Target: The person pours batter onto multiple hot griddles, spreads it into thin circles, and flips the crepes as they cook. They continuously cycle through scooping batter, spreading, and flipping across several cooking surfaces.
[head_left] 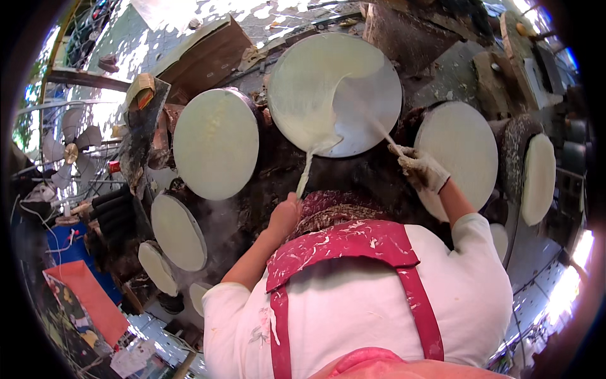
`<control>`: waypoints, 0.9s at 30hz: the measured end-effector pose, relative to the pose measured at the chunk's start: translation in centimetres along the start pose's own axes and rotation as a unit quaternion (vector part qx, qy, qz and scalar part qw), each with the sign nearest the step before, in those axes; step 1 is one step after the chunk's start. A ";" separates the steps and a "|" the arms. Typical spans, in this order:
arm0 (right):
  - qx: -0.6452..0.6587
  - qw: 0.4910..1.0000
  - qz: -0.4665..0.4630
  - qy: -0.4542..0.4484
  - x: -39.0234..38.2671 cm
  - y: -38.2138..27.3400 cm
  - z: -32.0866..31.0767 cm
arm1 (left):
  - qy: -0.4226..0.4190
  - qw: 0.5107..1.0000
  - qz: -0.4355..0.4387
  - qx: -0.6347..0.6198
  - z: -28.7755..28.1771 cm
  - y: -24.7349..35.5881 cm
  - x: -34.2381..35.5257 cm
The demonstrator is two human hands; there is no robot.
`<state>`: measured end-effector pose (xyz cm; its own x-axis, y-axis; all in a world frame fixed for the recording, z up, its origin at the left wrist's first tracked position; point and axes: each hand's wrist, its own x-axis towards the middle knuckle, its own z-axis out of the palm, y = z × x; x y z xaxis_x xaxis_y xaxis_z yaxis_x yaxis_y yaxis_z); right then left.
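At top centre, pale wet batter partly covers a round griddle point(303, 82), with grey metal bare on its right part. My left hand point(290, 208) grips a batter-coated stick point(305, 175), whose far end reaches the batter at the griddle's lower edge. My right hand point(421, 167), in a stained glove, grips a thin pale handle point(380, 126) that slants over the bare metal; its far end is blurred. Below the hands is a red, batter-spattered apron point(341, 243) on my front.
More batter-coated discs surround me, at left point(216, 143), lower left point(178, 232) and right point(461, 148). A fan point(71, 151), a blue barrel point(100, 271) and dark stacked rolls point(110, 211) stand at far left. Cardboard point(202, 57) lies behind the griddles. Steam rises at lower left.
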<state>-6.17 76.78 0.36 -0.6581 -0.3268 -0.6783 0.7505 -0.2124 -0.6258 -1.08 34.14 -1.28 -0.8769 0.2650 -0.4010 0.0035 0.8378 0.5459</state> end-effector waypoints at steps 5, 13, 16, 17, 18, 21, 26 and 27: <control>0.039 0.997 -0.047 0.036 4.4 5.9 10.0 | 0.096 0.974 0.067 -0.195 -6.8 1.0 1.6; -0.238 0.925 -0.042 0.294 19.1 11.5 25.8 | 0.104 0.889 -0.017 -0.446 -11.0 -5.7 -1.6; -0.293 0.856 -0.064 0.421 17.2 12.4 25.7 | 0.090 0.884 -0.066 -0.454 -11.0 -7.7 -4.7; -0.304 0.827 -0.087 0.464 16.9 13.7 24.0 | 0.088 0.878 -0.079 -0.465 -10.4 -8.7 -5.3; -0.317 0.814 -0.073 0.481 16.0 13.9 22.6 | 0.089 0.870 -0.091 -0.476 -9.9 -9.6 -5.8; -0.222 0.835 -0.072 0.499 14.6 15.0 17.3 | 0.100 0.864 -0.096 -0.483 -8.9 -10.9 -6.9; -0.269 0.894 -0.043 0.356 10.0 11.2 21.7 | 0.130 0.868 -0.113 -0.465 -8.5 -9.2 -8.3; -0.438 0.833 -0.038 0.337 9.8 11.7 21.8 | 0.136 0.867 -0.119 -0.464 -8.4 -8.4 -8.3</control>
<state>-2.52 51.01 -5.17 -0.8074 0.3103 -0.5018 0.5675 0.6411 -0.5167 2.18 20.87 3.63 -0.8809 -0.0909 -0.4644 -0.4711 0.0746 0.8789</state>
